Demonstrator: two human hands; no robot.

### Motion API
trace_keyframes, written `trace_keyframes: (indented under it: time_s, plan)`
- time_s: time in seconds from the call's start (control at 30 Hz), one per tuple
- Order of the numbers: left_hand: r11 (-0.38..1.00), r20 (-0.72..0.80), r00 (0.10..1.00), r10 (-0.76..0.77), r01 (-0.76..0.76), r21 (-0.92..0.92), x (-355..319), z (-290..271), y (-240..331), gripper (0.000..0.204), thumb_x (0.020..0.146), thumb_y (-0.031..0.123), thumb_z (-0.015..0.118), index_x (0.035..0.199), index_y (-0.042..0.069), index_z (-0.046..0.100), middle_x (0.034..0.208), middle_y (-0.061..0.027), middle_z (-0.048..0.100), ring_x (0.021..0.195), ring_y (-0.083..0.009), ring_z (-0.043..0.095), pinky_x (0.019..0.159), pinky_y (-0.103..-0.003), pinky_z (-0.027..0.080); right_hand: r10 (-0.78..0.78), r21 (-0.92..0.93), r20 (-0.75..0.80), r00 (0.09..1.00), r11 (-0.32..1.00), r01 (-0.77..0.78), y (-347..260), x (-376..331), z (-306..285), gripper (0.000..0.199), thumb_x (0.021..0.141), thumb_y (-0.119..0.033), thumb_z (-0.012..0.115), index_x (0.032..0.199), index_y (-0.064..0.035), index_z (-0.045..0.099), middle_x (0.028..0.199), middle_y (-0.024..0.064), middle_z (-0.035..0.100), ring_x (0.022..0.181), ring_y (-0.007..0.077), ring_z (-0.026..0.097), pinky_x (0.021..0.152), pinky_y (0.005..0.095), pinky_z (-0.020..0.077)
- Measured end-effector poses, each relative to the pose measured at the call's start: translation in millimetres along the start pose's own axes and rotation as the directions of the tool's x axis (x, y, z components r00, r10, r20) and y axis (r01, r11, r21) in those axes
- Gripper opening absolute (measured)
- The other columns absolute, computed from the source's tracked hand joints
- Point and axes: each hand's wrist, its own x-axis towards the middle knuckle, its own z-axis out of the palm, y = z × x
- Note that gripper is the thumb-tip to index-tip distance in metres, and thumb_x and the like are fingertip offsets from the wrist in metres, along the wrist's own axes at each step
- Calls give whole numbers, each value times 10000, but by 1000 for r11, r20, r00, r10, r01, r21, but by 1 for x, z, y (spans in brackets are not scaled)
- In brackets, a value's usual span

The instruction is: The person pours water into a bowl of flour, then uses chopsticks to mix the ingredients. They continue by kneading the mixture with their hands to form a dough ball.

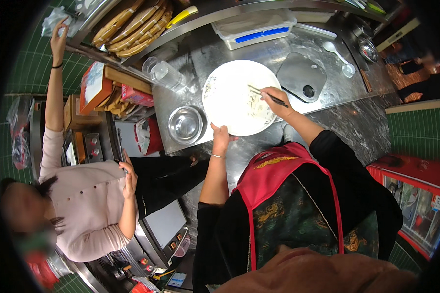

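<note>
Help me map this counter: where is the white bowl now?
In the head view's upper centre, the white bowl sits on the metal counter, right of the metal bowl, the left hand at its near rim.

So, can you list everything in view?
Steel table: one, silver, centre
White bowl: one, white, front of table
Chopsticks: two, dark, over white bowl
Steel bowl: one, silver, left of white bowl
Clear containers: count unclear, colourless, beyond steel bowl
Lidded box: one, clear with blue strip, table's back
Flat device: one, dark grey, right of white bowl
Spoon: one, white, table's right part
Woven trays: several, tan, upper left
Carton: one, orange, left
Display cabinet: one, red, right
Co-worker: one, pink top, left
Other people: count unclear, dark clothes, upper right
Wall tiles: many, green, edges
Apron: one, red and dark, lower centre
Left hand: one, bare, at white bowl's rim
Right hand: one, bare, holding chopsticks
</note>
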Motion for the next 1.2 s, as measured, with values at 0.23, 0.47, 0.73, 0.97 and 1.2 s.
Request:
trace_keyframes:
  time_s: [0.23, 0.47, 0.73, 0.97, 1.2]
  plan:
    - [999, 10, 999, 48, -48, -8, 0, -2, -7, 672, 915, 95, 344, 1440, 88, -76, 1252, -252, 479, 904, -300, 640, 553, -352, 605, -289, 18, 294, 911, 955, 297, -49, -36, 21, 166, 902, -75, 580, 1043, -9, 636, 929, 150, 647, 798, 293, 653, 707, 354, 513]
    - [997, -12, 997, 82, -82, 2, -5, 1, -7, 670, 920, 86, 331, 1456, 100, -72, 1237, -252, 507, 856, -287, 657, 518, -327, 587, -327, -70, 296, 897, 929, 362, -11, 32, 38, 206, 925, -136, 556, 1072, -4, 615, 966, 144, 626, 901, 292, 632, 783, 349, 500]
    - [985, -81, 982, 170, -173, -26, -8, 5, -14, 691, 920, 66, 322, 1479, 114, -81, 1152, -256, 550, 709, -277, 661, 461, -317, 566, 167, 178, -52, 985, 972, -155, 19, 20, -51, 172, 957, -137, 551, 1009, 0, 640, 903, 98, 684, 832, 173, 685, 756, 286, 523]
    - [970, -127, 963, 236, -241, -29, -8, 7, -21, 692, 908, 40, 339, 1487, 101, -35, 1082, -258, 558, 613, -276, 638, 435, -344, 565, -55, -66, 258, 965, 995, 74, -28, -85, -41, 126, 913, -80, 596, 1018, -18, 628, 891, 131, 642, 764, 241, 641, 721, 330, 508]
    - [979, -124, 971, 204, -203, 27, -15, 4, -16, 670, 903, 39, 343, 1473, 78, -7, 1118, -265, 544, 656, -285, 654, 433, -338, 573, -185, -325, 443, 877, 879, 350, -24, -14, 11, 132, 895, -95, 558, 1000, -54, 628, 913, 134, 623, 803, 303, 612, 711, 365, 508]
